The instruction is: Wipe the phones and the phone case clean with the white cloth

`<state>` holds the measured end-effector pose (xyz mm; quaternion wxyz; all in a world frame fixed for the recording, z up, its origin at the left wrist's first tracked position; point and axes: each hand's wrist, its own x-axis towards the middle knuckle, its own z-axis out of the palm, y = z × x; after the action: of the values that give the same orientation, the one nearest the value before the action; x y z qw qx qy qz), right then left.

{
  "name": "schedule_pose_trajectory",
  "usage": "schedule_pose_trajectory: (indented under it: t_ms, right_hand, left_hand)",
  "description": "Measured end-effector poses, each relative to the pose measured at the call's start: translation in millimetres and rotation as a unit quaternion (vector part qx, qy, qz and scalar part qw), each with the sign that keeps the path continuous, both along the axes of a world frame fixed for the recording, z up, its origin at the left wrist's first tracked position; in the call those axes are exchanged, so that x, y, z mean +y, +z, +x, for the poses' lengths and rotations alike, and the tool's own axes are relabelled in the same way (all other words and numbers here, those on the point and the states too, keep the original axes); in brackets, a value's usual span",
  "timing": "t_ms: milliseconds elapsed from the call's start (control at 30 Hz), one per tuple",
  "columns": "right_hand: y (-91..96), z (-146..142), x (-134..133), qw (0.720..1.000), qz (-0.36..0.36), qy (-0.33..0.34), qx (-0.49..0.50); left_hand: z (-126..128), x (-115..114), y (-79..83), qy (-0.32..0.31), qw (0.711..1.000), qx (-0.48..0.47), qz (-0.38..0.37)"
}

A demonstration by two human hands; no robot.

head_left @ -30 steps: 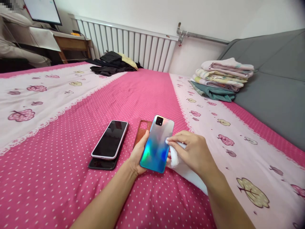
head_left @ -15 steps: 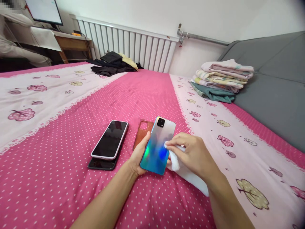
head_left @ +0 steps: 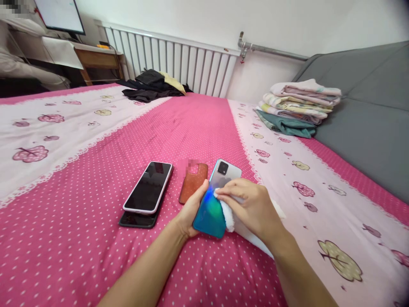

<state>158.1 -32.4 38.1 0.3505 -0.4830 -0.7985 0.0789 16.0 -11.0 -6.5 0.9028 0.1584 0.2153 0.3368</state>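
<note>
My left hand (head_left: 192,212) grips a shiny smartphone (head_left: 209,217) by its left side, back facing up, silver fading to blue-green. Its square camera block sits at the far end. Between the fingertips of my right hand (head_left: 247,202) is a bunched white cloth (head_left: 228,216), pressed against the middle of the phone's back; the rest of the cloth hangs below that hand. Just beyond my left hand lies a brown phone case (head_left: 194,183) with a camera cutout. To the left, a phone with a pale rim (head_left: 148,187) rests on top of a black phone (head_left: 138,220).
The bed has a pink dotted cover (head_left: 179,128). Folded fabrics (head_left: 297,106) are stacked at right by a grey headboard (head_left: 367,94). Dark clothes (head_left: 151,85) lie at the far edge, before a white radiator (head_left: 172,55). A person (head_left: 22,64) sits near a monitor (head_left: 60,15) at far left.
My right hand and the cloth have slid left across the phone's back. The phone has shifted slightly right and toward me in my left hand, uncovering more of the brown case.
</note>
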Motion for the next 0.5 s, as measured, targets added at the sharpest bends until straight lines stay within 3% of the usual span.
schedule_pose_trajectory:
  t_ms: [267, 500]
  right_hand:
    - [-4.0, -1.1, 4.0, 0.986, 0.118, -0.116, 0.032]
    - [-2.2, -3.7, -3.1, 0.999, -0.019, 0.045, -0.023]
  left_hand:
    - [5.8, -3.3, 2.9, 0.017, 0.999, 0.029, -0.018]
    - [3.4, -2.1, -0.3, -0.001, 1.0, 0.026, -0.01]
